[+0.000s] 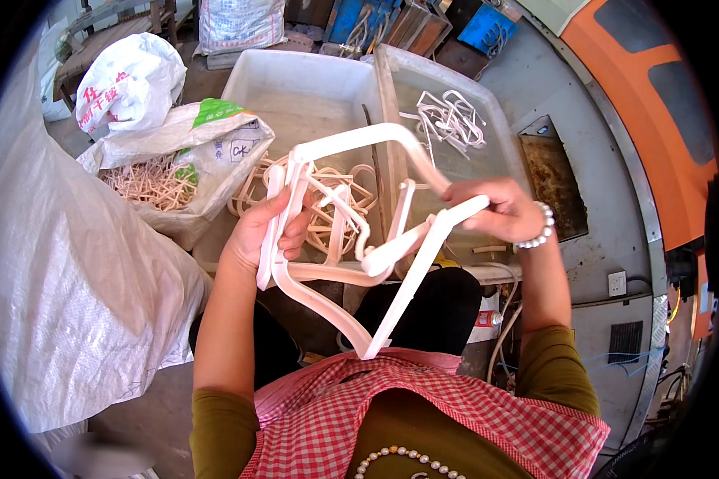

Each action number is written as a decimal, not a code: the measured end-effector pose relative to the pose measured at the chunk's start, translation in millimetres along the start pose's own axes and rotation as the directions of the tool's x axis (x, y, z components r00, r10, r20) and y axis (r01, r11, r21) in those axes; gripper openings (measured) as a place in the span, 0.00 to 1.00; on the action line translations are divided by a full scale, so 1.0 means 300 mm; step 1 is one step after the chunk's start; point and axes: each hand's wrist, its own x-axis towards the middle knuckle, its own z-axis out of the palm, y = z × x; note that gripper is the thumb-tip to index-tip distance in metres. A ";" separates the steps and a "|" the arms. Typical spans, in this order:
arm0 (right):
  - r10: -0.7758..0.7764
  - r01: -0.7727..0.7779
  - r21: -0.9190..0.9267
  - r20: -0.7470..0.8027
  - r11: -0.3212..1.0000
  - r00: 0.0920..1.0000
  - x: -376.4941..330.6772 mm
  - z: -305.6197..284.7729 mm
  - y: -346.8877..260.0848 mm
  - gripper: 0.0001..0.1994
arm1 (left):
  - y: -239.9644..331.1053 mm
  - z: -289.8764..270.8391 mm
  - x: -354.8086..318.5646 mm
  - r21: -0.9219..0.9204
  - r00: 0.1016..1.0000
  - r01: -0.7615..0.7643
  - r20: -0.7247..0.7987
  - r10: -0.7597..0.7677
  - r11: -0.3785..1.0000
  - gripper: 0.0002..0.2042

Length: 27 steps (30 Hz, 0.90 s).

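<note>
Pale pink-white moulded plastic frame pieces (345,142), with bent bars and hooked ends, are held up in front of my lap. My left hand (272,227) is closed around their upright bars on the left side. On the right side, my right hand (503,211) is closed over the bars, slightly blurred; its fingertips are partly hidden behind a slanting bar. Several bars cross between the hands, so I cannot tell how many separate pieces there are. Behind the frame pieces, looped pale pink plastic strips (358,209) lie in a white tub (302,72).
A second tub (499,100) on the right holds tangled white plastic pieces (449,121). An open woven sack (232,156) of short pink scraps (156,182) stands left, beside a large white sack (64,263). Grey machine panels and an orange machine cover (643,104) stand right.
</note>
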 end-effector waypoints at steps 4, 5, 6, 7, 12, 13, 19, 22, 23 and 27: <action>0.040 -0.015 -0.485 0.041 0.874 0.998 -0.050 -0.127 -0.102 0.09 | 0.032 0.022 -0.009 0.066 0.989 -0.036 -0.144 0.045 0.997 0.18; 0.087 -0.066 -0.646 0.001 0.760 0.996 -0.071 -0.155 -0.104 0.09 | 0.037 0.033 -0.008 0.064 0.980 -0.059 -0.186 0.070 0.996 0.18; 0.093 -0.145 -0.801 -0.112 0.580 0.989 -0.090 -0.174 -0.090 0.09 | 0.035 0.045 -0.008 0.202 0.956 -0.077 -0.264 0.130 0.976 0.18; 0.031 -0.170 -0.883 -0.174 0.438 0.984 -0.101 -0.189 -0.059 0.10 | 0.027 0.057 0.000 0.324 0.949 -0.011 -0.294 0.112 0.946 0.18; -0.040 -0.616 -0.785 -0.615 -0.063 0.788 -0.102 -0.200 0.132 0.11 | -0.082 0.082 0.080 0.482 0.875 0.170 -0.476 0.094 0.860 0.14; -0.077 -0.670 -0.711 -0.696 0.212 0.714 -0.097 -0.183 0.146 0.11 | -0.096 0.078 0.090 0.456 0.880 0.137 -0.464 0.104 0.879 0.14; 0.155 -0.332 -0.075 -0.775 0.940 0.612 -0.026 0.338 0.190 0.11 | -0.094 0.030 0.124 0.325 0.834 -0.139 -0.471 0.287 0.936 0.20; 0.352 -0.241 0.257 -0.673 0.936 0.650 0.076 0.587 0.225 0.13 | -0.112 0.018 0.139 0.267 0.839 -0.257 -0.414 0.352 0.929 0.22; 0.431 -0.192 0.419 -0.610 0.888 0.665 0.114 0.645 0.238 0.14 | -0.118 0.016 0.140 0.250 0.838 -0.276 -0.411 0.360 0.928 0.22; 0.328 -0.183 0.280 -0.675 0.943 0.661 0.196 0.767 0.260 0.14 | -0.133 0.010 0.136 0.348 0.834 -0.245 -0.401 0.380 0.905 0.21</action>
